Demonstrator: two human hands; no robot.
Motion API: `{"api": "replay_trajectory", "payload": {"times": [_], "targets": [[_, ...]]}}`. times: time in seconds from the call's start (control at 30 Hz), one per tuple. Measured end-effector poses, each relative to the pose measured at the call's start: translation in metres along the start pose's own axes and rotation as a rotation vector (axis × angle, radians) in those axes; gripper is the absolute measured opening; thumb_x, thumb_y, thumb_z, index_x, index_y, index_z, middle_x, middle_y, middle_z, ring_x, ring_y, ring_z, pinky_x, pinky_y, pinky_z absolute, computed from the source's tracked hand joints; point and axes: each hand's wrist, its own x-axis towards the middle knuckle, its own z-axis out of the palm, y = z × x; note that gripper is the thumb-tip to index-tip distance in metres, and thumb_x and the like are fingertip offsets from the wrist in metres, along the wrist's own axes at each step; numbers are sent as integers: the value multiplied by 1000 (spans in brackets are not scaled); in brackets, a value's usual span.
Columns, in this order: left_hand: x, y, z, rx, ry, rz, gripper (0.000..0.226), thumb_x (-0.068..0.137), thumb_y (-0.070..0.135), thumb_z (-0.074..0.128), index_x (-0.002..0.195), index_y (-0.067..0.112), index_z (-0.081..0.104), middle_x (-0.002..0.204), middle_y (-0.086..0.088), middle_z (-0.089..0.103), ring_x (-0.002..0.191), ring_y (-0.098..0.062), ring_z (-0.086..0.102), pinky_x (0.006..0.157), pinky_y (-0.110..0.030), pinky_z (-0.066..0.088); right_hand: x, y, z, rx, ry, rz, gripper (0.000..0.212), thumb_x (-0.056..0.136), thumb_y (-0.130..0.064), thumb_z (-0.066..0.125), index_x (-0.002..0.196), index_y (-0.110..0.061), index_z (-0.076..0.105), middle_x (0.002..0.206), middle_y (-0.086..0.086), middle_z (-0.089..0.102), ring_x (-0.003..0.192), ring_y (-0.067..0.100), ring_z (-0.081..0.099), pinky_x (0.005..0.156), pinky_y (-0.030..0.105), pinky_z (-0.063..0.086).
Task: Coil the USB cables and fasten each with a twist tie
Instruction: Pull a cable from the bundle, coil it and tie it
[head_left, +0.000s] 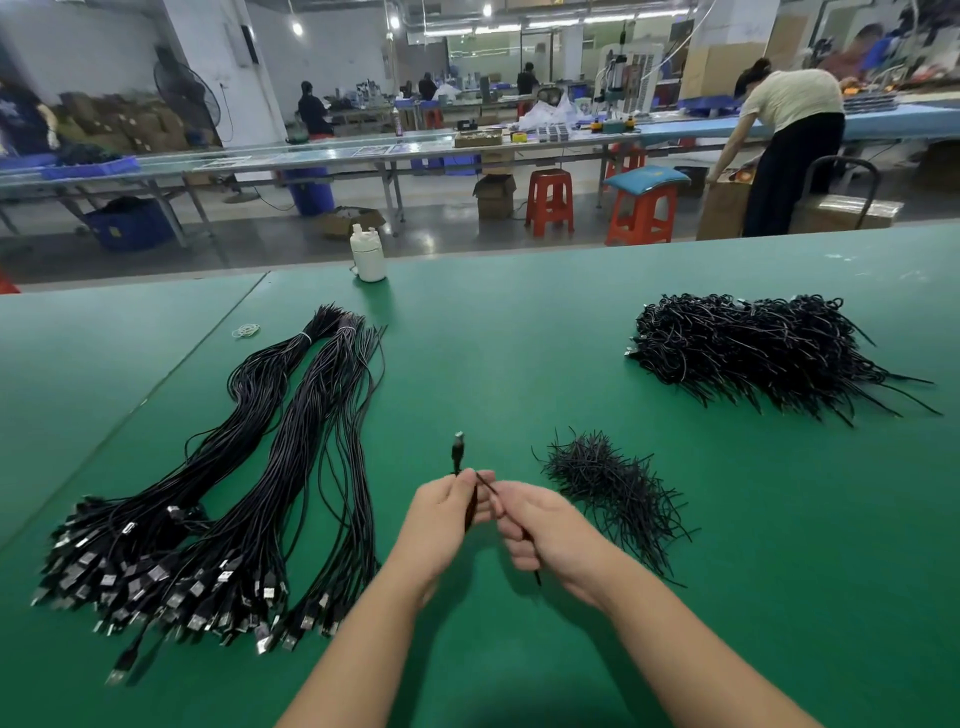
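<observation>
My left hand (447, 512) grips a coiled black USB cable (458, 453), whose plug end sticks up above the fingers. A thin black twist tie (488, 486) runs from beside the cable into my right hand (535, 525), which pinches it; the tie's tail pokes out below that hand. On the green table (519, 364), long bundles of uncoiled USB cables (249, 467) lie to the left. Loose twist ties (608, 483) are piled just right of my hands. A heap of coiled, tied cables (763, 348) sits at the far right.
A white lidded container (368, 254) stands at the table's far edge, with rubber bands (247, 330) near it. Beyond the table are red stools (549, 200), long workbenches and several people, one bending over a carton (789, 135).
</observation>
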Motion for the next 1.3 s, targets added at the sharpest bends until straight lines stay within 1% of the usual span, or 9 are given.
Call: {"api": "replay_trajectory", "payload": {"times": [0.17, 0.33, 0.5, 0.57, 0.67, 0.83, 1.0, 1.17, 1.3], "targets": [[4, -1, 14, -564, -3, -95, 33, 107, 18, 35, 106, -7, 57, 78, -14, 71, 81, -28, 73, 71, -32, 59, -7, 13, 8, -327, -11, 41, 29, 105, -15, 42, 80, -9, 55, 58, 3, 56, 45, 13, 52, 49, 27, 48], [0, -10, 14, -579, -68, -154, 28, 105, 21, 38, 88, 3, 50, 57, -4, 48, 61, -23, 57, 55, -34, 53, -8, 22, -3, -316, 26, -30, 10, 99, -9, 55, 107, -5, 61, 91, 10, 62, 85, 16, 60, 91, 34, 51], [-4, -18, 17, -594, -212, -185, 30, 103, 14, 43, 87, -5, 58, 75, -23, 65, 73, -34, 68, 59, -37, 58, -8, 30, -9, -68, 57, -68, 49, 81, -1, 77, 124, -19, 62, 90, -5, 70, 86, 8, 65, 85, 22, 52], [-4, -17, 12, -461, -322, -215, 38, 103, 15, 42, 85, -4, 68, 95, -31, 70, 79, -35, 71, 50, -34, 53, -9, 32, -8, -66, 97, -50, 52, 80, -2, 79, 125, -21, 62, 82, -1, 70, 79, 14, 63, 78, 34, 58], [0, -14, 2, -239, -371, -247, 38, 104, 15, 42, 86, 0, 72, 98, -27, 72, 82, -30, 72, 69, -37, 56, -10, 40, -5, -196, 200, -51, 39, 81, -9, 78, 114, -26, 66, 88, 7, 70, 77, 16, 63, 74, 46, 61], [-3, -11, 17, 820, -89, -22, 42, 102, 34, 44, 65, 17, 53, 70, 0, 63, 64, -16, 57, 59, -25, 41, -10, 51, -5, -798, 233, -132, 17, 91, -20, 53, 106, -26, 59, 100, -1, 63, 90, 19, 62, 85, 42, 51], [-5, -23, 28, 1297, 107, 169, 47, 99, 51, 26, 73, 19, 48, 85, -6, 69, 80, -30, 65, 64, -33, 38, -8, 56, -4, -1057, 246, -101, 12, 100, -17, 34, 107, -18, 44, 98, 2, 46, 81, 28, 54, 73, 46, 45], [20, -33, 9, 923, -213, 56, 48, 94, 54, 45, 78, 10, 56, 69, 2, 58, 60, -12, 47, 65, -33, 46, -13, 62, -11, -1194, 243, -76, 21, 106, -32, 22, 98, -18, 36, 90, 2, 38, 73, 32, 51, 68, 48, 42], [35, -38, 8, 899, -260, 135, 18, 94, 33, 53, 84, 21, 61, 78, 8, 65, 73, -8, 58, 66, -22, 44, -3, 69, -15, -1096, 235, -46, 28, 106, -31, 27, 126, -19, 42, 114, 3, 55, 95, 31, 58, 79, 42, 46]]}}
